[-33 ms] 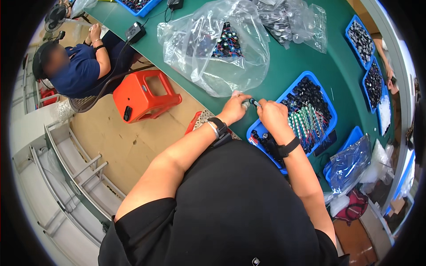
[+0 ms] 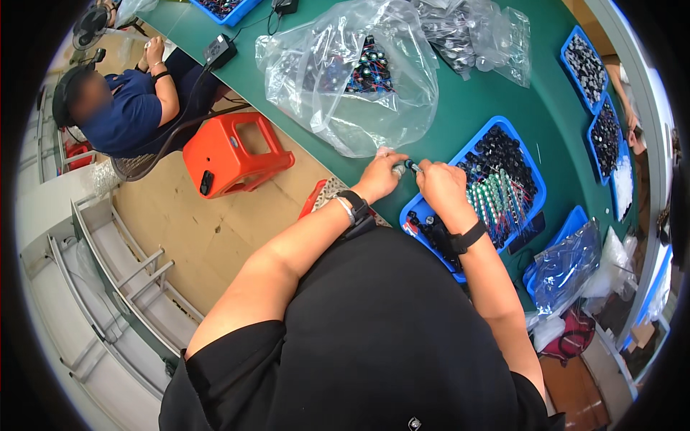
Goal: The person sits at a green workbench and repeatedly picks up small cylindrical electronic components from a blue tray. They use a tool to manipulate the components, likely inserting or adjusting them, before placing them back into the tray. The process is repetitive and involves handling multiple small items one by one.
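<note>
Nothing has visibly moved since the earlier frame. The left hand (image 2: 381,174) and right hand (image 2: 440,184) pinch a small dark part (image 2: 407,167) between them, mostly hidden by fingers, over the green table (image 2: 474,100) beside the blue tray (image 2: 528,172).

A small silvery cylindrical part (image 2: 397,169) is sitting pinched in the left hand's (image 2: 379,176) fingertips, its end touching a thin blue-tipped piece (image 2: 412,166) that is poking out from the right hand's (image 2: 440,188) closed fingers just beside it.
</note>
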`<state>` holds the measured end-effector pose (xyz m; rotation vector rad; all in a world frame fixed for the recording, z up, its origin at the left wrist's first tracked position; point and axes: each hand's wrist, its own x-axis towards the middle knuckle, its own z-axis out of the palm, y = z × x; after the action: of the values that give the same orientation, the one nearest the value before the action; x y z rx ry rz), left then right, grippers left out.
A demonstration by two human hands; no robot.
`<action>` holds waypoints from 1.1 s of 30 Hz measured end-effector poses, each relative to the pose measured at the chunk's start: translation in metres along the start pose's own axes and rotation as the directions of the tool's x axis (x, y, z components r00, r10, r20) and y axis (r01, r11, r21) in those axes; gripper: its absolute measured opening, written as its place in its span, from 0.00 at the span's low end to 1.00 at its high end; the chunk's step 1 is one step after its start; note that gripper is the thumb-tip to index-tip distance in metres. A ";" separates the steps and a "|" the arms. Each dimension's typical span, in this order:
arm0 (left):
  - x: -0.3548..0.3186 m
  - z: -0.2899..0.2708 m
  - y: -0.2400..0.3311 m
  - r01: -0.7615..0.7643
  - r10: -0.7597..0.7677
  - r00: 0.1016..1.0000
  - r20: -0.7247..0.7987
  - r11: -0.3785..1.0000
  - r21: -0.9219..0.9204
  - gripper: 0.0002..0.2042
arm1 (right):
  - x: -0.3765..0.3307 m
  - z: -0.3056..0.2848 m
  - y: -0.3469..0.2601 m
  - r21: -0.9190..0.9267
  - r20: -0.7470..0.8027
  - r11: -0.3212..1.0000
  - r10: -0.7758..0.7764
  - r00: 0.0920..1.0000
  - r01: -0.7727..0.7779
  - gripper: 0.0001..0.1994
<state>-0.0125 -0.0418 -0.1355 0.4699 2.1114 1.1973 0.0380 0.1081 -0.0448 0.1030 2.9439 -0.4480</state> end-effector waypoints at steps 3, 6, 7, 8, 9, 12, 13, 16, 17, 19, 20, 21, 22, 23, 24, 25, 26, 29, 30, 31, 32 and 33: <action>-0.001 -0.001 0.003 0.038 -0.038 0.999 -0.003 0.999 0.005 0.16 | 0.014 0.000 -0.004 -0.070 0.052 0.994 -0.083 0.995 0.087 0.02; -0.002 -0.004 0.005 0.004 -0.004 1.000 -0.009 0.999 0.040 0.16 | 0.026 0.003 -0.010 -0.141 0.098 0.973 -0.169 0.981 0.182 0.03; -0.002 -0.006 0.007 0.014 -0.014 1.000 -0.002 0.999 0.040 0.16 | 0.030 0.004 -0.012 -0.165 0.112 0.963 -0.197 0.974 0.213 0.03; -0.002 -0.006 0.008 0.024 -0.024 1.000 0.007 0.999 0.039 0.16 | 0.033 0.005 -0.013 -0.169 0.117 0.957 -0.220 0.968 0.238 0.03; -0.001 -0.004 0.003 0.015 -0.015 1.000 0.000 0.999 0.048 0.16 | 0.036 0.006 -0.016 -0.173 0.121 0.950 -0.243 0.962 0.261 0.03; 0.001 0.003 -0.011 0.003 -0.003 1.000 -0.007 0.997 0.079 0.14 | 0.046 0.011 -0.024 -0.171 0.205 0.940 -0.259 0.944 0.295 0.03; 0.002 0.003 -0.010 0.007 -0.006 1.000 -0.009 0.996 0.090 0.14 | 0.050 0.010 -0.028 -0.171 0.245 0.938 -0.257 0.935 0.302 0.04; 0.004 0.002 -0.012 -0.023 0.022 1.000 0.010 0.991 0.131 0.14 | 0.058 0.003 -0.044 -0.267 0.494 0.921 -0.123 0.861 0.284 0.07; 0.004 0.002 -0.013 -0.039 0.037 0.999 0.020 0.988 0.146 0.14 | 0.059 0.002 -0.046 -0.288 0.527 0.916 -0.092 0.845 0.280 0.08; 0.003 0.002 -0.011 -0.012 0.009 1.000 0.021 0.991 0.136 0.14 | 0.056 0.008 -0.041 -0.256 0.436 0.924 -0.151 0.887 0.284 0.06; 0.003 0.001 -0.008 0.002 -0.004 1.000 0.020 0.991 0.133 0.14 | 0.055 0.010 -0.036 -0.240 0.386 0.927 -0.181 0.905 0.287 0.05; 0.001 0.001 -0.005 -0.014 0.013 1.000 0.006 0.993 0.114 0.15 | 0.050 0.008 -0.029 -0.177 0.315 0.940 -0.227 0.921 0.292 0.05; 0.000 -0.003 0.004 -0.033 0.035 0.999 -0.019 0.994 0.101 0.16 | 0.048 0.002 -0.020 -0.116 0.231 0.944 -0.276 0.933 0.308 0.05; -0.002 -0.006 0.013 -0.050 0.053 0.998 -0.036 0.995 0.087 0.17 | 0.043 -0.004 -0.013 -0.136 0.217 0.935 -0.294 0.931 0.327 0.06; -0.001 -0.009 0.022 -0.132 0.147 0.984 -0.098 0.980 0.148 0.17 | 0.039 -0.002 -0.005 -0.125 0.188 0.954 -0.249 0.950 0.274 0.08; 0.003 -0.005 0.020 -0.162 0.184 0.979 -0.092 0.965 0.206 0.18 | 0.035 -0.006 0.003 -0.118 0.191 0.954 -0.250 0.949 0.275 0.08; 0.005 -0.001 0.017 -0.191 0.218 0.973 -0.077 0.946 0.262 0.18 | 0.028 -0.008 0.008 -0.108 0.197 0.957 -0.246 0.949 0.270 0.08; 0.006 0.004 0.010 -0.226 0.275 0.948 -0.158 0.935 0.273 0.16 | 0.017 -0.010 0.016 -0.042 0.180 0.972 -0.222 0.958 0.233 0.07; 0.006 0.006 0.009 -0.216 0.263 0.953 -0.150 0.939 0.268 0.16 | 0.012 -0.008 0.018 -0.009 0.161 0.981 -0.189 0.969 0.192 0.07; 0.006 0.006 0.008 -0.210 0.253 0.958 -0.139 0.941 0.266 0.16 | 0.007 -0.005 0.019 0.027 0.138 0.989 -0.151 0.979 0.149 0.07; 0.006 0.005 0.008 -0.203 0.243 0.962 -0.128 0.943 0.264 0.16 | 0.003 -0.002 0.020 0.063 0.117 0.992 -0.112 0.987 0.105 0.07; 0.006 0.005 0.008 -0.211 0.249 0.961 -0.116 0.940 0.267 0.17 | -0.002 0.000 0.022 0.088 0.100 0.993 -0.091 0.991 0.082 0.07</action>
<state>-0.0129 -0.0309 -0.1327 0.7844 2.4047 1.1221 0.0416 0.1290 -0.0510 -0.0372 2.8360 -0.5706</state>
